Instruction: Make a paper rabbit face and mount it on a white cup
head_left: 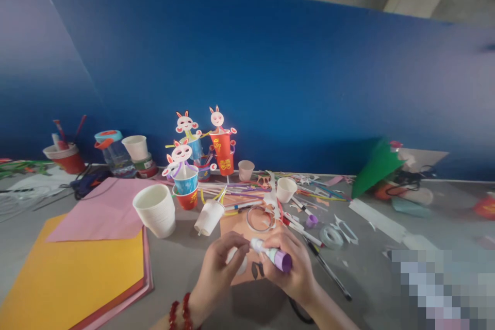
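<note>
My right hand is closed around a glue stick with a white body and a purple base, its white end pointing left. The fingertips of my left hand are pinched together at that white end; what they hold, if anything, is too small to make out. A white rounded piece shows partly behind my left fingers, over an orange-brown sheet. Two dark leaf-like shapes lie on this sheet, under my hands. A clear tape ring rests at its far end.
Decorated paper cups with rabbit figures stand beyond my hands. A white cup and coloured paper sheets are at left. A purple cap, tape roll, black pen and scraps lie right. A blue panel closes the back.
</note>
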The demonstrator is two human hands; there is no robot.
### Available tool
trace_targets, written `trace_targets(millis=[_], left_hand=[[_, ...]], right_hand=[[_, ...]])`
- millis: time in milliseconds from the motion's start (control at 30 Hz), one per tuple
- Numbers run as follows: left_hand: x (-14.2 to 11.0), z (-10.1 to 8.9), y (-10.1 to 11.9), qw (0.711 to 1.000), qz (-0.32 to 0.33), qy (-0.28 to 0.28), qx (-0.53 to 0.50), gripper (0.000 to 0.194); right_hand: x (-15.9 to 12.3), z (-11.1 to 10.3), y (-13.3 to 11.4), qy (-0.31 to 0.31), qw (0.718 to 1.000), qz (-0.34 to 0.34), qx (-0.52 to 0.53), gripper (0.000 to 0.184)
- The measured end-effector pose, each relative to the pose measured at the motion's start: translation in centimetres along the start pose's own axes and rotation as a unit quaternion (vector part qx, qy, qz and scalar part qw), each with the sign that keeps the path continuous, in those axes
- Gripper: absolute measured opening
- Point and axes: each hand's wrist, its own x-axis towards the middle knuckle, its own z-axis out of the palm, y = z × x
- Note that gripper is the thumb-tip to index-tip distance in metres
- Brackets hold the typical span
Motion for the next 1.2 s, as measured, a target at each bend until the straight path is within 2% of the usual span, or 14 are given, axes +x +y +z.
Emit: trace_targets(millis=[333, 767, 1000, 1200], left_hand=[[-0.14, 0.17, -0.46, 1.0, 0.005, -0.004, 0.009, 0.019], [0.09, 0.35, -0.16, 1.0, -0.022, 0.021, 0.006, 0.021], [0.04, 0.25, -0.26, 0.999, -0.032, 0.014, 0.001, 0.022], [0.01, 0.32, -0.33, 0.998, -0.049, 0.01, -0.041, 0.027]], right_hand=[[0.16, -0.06, -0.18, -0.012, 1.0, -0.017, -0.012, 0.013], [0.02, 0.08, -0.41, -0.026, 0.998, -0.037, -0.035, 0.015], [0.02, 0.05, -0.26, -0.031, 0.999, -0.024, -0.02, 0.014], [0.16, -0.08, 0.01, -0.009, 0.999, -0.012, -0.031, 0.01]])
